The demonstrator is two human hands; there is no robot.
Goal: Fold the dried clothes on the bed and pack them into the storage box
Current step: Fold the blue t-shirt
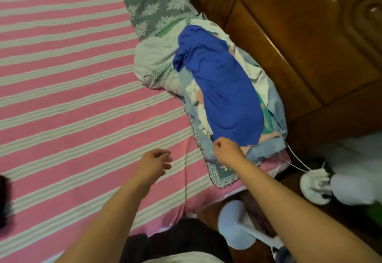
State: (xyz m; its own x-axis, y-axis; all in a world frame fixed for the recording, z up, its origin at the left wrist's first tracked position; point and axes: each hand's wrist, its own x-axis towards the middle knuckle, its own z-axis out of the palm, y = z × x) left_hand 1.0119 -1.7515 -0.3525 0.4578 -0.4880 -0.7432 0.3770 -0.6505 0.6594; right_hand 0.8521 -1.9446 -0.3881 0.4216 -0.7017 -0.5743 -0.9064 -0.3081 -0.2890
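No storage box anywhere in view, just one pile of clothes (237, 105) heaped at the right edge of the bed (72, 76), against the wooden headboard (299, 45). One blue garment (223, 89) lies on top of it (the pale stuff underneath is too tangled to count). The right hand (227, 151) is curled at the blue garment's near hem and seems to pinch it. The left hand (154, 162) hovers over the striped sheet, fingers loosely bent, holding nothing.

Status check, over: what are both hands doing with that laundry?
Right hand pinches royal-blue garment atop clothes pile. Left hand open above pink-striped bedsheet. Storage box unseen.
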